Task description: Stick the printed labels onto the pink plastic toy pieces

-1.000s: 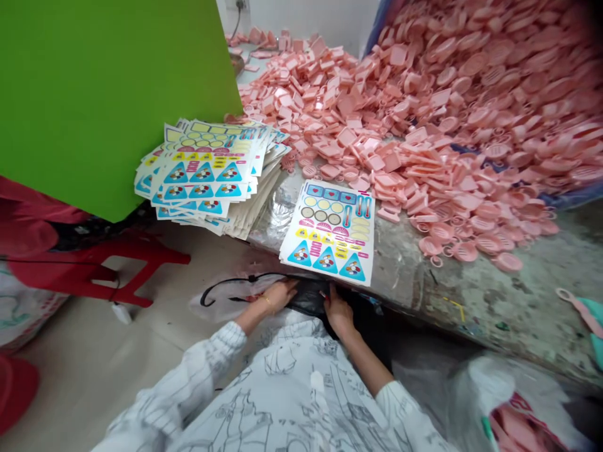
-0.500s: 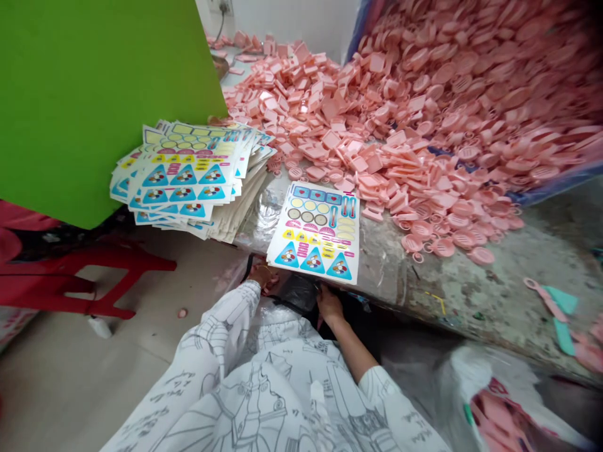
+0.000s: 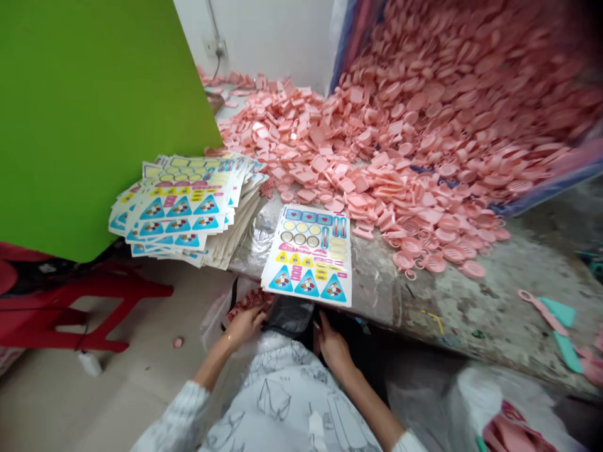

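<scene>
A clear-topped bag with black edging (image 3: 291,316) lies at my lap, just under the table edge. My left hand (image 3: 245,323) is at its left side, fingers curled in on its edge. On the other side my right hand (image 3: 332,342) is closed at the bag's right edge, its fingertips partly hidden against black material. Small reddish-pink pieces (image 3: 249,302) show beyond my left hand, in a clear plastic bag with a dark rim. Above the hands, a small stack of sticker sheets (image 3: 306,254) rests at the table's front edge.
A larger stack of sticker sheets (image 3: 181,207) sits left, beside a green panel (image 3: 94,113). Pink plastic toy pieces (image 3: 320,138) spill across the table (image 3: 452,301) from a tipped blue-edged container. A red stool (image 3: 103,307) stands left; a white plastic bag (image 3: 499,408) is lower right.
My left hand has drawn back from the pink pieces toward me, to the black-edged bag's left side. My right hand stays at the right edge. The camera view has tilted up slightly.
</scene>
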Tool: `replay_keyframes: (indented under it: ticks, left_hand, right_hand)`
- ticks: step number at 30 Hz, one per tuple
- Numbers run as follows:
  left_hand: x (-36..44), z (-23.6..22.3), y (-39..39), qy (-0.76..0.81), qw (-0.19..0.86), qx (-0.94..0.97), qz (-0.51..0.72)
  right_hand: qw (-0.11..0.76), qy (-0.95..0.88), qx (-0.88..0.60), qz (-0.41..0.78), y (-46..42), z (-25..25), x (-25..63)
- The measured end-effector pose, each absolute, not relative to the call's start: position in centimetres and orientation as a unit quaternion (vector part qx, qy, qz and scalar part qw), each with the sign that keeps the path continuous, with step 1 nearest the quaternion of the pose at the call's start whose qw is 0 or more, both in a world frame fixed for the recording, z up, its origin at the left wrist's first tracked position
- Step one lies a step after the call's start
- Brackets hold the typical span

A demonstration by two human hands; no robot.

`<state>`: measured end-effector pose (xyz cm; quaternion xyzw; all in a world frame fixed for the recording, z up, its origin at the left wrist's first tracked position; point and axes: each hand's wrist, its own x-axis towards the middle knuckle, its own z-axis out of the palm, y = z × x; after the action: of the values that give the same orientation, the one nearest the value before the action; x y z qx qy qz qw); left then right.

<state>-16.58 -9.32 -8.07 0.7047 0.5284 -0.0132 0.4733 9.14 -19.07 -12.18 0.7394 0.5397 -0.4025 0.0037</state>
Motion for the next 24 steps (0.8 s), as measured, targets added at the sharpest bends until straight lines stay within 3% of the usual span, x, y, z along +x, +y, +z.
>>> replay_keyframes:
  ticks: [2, 6, 8, 11, 14, 19, 24]
  left_hand:
    - [-17.3, -5.9, -10.3, 0.545, 0.506, 0.669, 0.005]
    - [-16.5, 1.3, -9.5, 0.435, 0.679, 0.591, 0.039]
    - [-14.8, 4.8, -7.4, 0.409, 0.702, 0.575, 0.098]
    - [-11.7, 7.4, -2.9, 0.462, 0.62, 0.591, 0.23]
    - [-8.6, 6.8, 2.2, 0.496, 0.504, 0.633, 0.316]
    - [-3.1, 4.9, 10.2, 0.561, 0.307, 0.714, 0.284]
    - [1.5, 3.6, 15.3, 0.61, 0.223, 0.719, 0.248]
  right_hand:
    - [-0.042, 0.55, 0.72, -0.421, -20.7, -11.7, 9.8]
    - [-0.099, 0.578, 0.675, -0.448, -22.8, -9.8, 11.3]
    - [-0.115, 0.592, 0.658, -0.451, -22.9, -8.1, 11.8]
    - [-0.148, 0.6, 0.633, -0.466, -22.3, -5.3, 12.0]
    - [-0.215, 0.585, 0.608, -0.491, -21.6, -3.7, 11.6]
    - [-0.307, 0.576, 0.572, -0.497, -21.0, -4.8, 9.7]
    - [-0.349, 0.585, 0.572, -0.457, -21.0, -6.8, 8.2]
